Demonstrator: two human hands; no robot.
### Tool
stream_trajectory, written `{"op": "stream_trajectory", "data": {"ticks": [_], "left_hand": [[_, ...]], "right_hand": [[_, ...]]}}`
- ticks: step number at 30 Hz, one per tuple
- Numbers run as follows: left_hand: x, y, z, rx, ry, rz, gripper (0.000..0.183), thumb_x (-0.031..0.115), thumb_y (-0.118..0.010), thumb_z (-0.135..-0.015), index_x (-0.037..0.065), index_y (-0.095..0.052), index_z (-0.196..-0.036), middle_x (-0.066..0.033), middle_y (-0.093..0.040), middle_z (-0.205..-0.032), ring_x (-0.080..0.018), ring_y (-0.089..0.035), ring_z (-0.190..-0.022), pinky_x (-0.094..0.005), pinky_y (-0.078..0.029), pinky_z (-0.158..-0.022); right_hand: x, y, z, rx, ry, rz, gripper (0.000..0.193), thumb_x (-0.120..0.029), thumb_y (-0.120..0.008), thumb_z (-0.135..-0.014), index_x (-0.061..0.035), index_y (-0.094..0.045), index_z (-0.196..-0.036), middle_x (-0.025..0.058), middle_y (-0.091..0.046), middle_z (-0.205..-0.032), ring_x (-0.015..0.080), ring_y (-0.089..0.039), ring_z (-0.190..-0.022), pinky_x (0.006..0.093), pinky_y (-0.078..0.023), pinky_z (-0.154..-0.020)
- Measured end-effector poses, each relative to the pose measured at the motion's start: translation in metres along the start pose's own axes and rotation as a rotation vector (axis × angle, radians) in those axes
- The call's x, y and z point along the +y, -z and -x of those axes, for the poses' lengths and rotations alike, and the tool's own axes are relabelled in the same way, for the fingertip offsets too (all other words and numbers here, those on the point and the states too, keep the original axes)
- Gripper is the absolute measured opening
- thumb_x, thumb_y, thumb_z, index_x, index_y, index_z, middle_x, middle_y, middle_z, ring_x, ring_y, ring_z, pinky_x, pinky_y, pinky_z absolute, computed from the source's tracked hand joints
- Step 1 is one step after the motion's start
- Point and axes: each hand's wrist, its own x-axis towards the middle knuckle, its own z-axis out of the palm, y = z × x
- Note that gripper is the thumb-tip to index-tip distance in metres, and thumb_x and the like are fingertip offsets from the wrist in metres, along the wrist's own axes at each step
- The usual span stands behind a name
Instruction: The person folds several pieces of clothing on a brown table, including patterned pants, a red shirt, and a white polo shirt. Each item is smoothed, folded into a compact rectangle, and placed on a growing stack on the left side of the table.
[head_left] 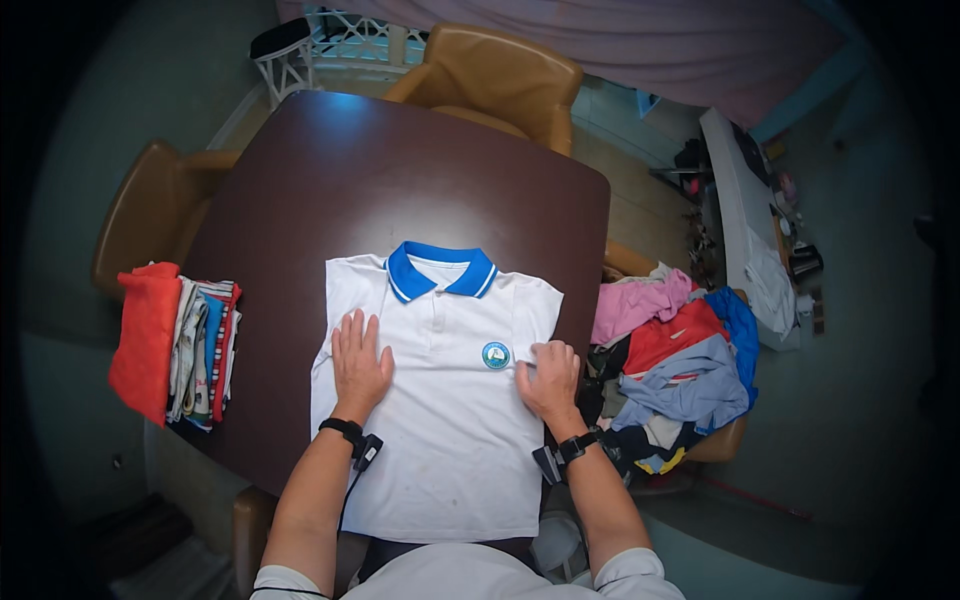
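A white polo shirt [440, 430] with a blue collar [408, 277] and a round chest badge [496, 356] lies front side up on the table, collar away from me. Its hem reaches the table's near edge. My left hand [361, 367] rests flat on the shirt's left side, fingers stretched out and pointing away from me. At the right side edge, just below the sleeve, my right hand [551, 379] touches the cloth; its fingers are slightly bent and the thumb stands apart. Neither hand shows cloth gripped in it. Black straps with small devices circle both wrists.
The dark brown table [290, 190] carries a stack of folded clothes [180, 345] at its left edge. At the right, a loose heap of clothes [680, 370] lies on a chair. Tan armchairs [500, 75] stand around the table, and a white side table [735, 190] is farther right.
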Motion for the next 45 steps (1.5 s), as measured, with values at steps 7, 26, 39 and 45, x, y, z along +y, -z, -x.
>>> {"op": "stream_trajectory", "data": {"ticks": [7,26,39,45], "left_hand": [[0.005,0.005,-0.003,-0.035,0.019,0.009,0.064,0.023,-0.07,-0.097,0.001,-0.056,-0.156,-0.0258,-0.046,-0.167,-0.0446,-0.035,-0.16,-0.0594,-0.022,-0.134],[0.004,0.0,-0.002,-0.036,0.029,-0.013,0.065,0.024,-0.071,-0.096,0.002,-0.056,-0.155,-0.0242,-0.045,-0.169,-0.0424,-0.034,-0.161,-0.0587,-0.021,-0.134],[0.007,-0.002,-0.004,-0.055,0.026,-0.017,0.066,0.023,-0.07,-0.096,0.002,-0.054,-0.157,-0.0238,-0.044,-0.169,-0.0419,-0.033,-0.162,-0.0587,-0.019,-0.135],[0.002,0.004,0.001,-0.045,0.031,-0.024,0.066,0.024,-0.069,-0.097,0.002,-0.055,-0.157,-0.0237,-0.044,-0.17,-0.0418,-0.033,-0.162,-0.0587,-0.019,-0.135]], "right_hand": [[0.009,-0.031,-0.044,0.006,-0.175,-0.118,0.031,-0.031,-0.077,-0.095,-0.0012,-0.07,-0.104,0.0213,-0.073,-0.101,0.0443,-0.071,-0.094,0.0545,-0.056,-0.082],[0.122,-0.036,-0.042,0.006,-0.837,-0.949,0.021,-0.021,-0.066,-0.095,-0.0015,-0.072,-0.09,0.0082,-0.07,-0.077,0.0228,-0.069,-0.064,0.0374,-0.057,-0.058],[0.169,-0.043,-0.019,0.009,-0.847,-0.856,0.024,-0.014,-0.079,-0.095,0.0043,-0.073,-0.108,0.0089,-0.077,-0.093,0.0166,-0.072,-0.082,0.0335,-0.056,-0.073],[0.096,-0.01,-0.045,0.117,-0.441,-0.317,0.02,-0.014,-0.07,-0.099,-0.0011,-0.071,-0.115,0.0206,-0.077,-0.097,0.0375,-0.075,-0.088,0.0462,-0.058,-0.079]]}}
